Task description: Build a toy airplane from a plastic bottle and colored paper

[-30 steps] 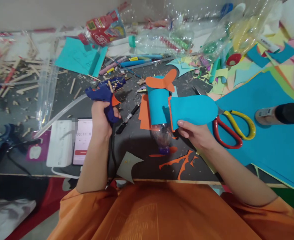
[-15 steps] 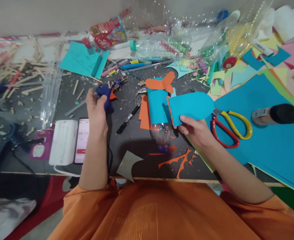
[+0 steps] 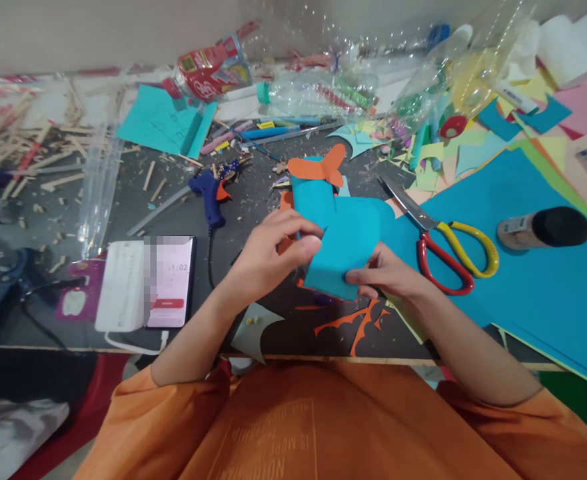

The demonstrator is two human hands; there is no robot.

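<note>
A blue paper piece (image 3: 350, 243) with one rounded end is pinched at its lower right edge by my right hand (image 3: 388, 270). Orange shows along its straight lower edge. My left hand (image 3: 268, 257) is at the piece's left edge, thumb and forefinger apart; whether they touch the paper I cannot tell. Behind it lies a plastic bottle wrapped in blue paper (image 3: 313, 193), its lower part hidden by the piece and my hands. Orange paper petals (image 3: 318, 165) sit at the bottle's far end. A blue glue gun (image 3: 210, 193) lies to the left on the table.
Scissors with red and yellow handles (image 3: 448, 260) lie right, near blue sheets (image 3: 533, 300) and a black-capped bottle (image 3: 546, 228). Orange scraps (image 3: 348, 323) and a grey scrap (image 3: 257, 330) are near the front edge. A phone (image 3: 176, 280) and white power bank (image 3: 120, 287) lie left.
My left hand has left the glue gun and come right to the blue piece. My right hand has turned the piece so its orange-edged end faces down towards me.
</note>
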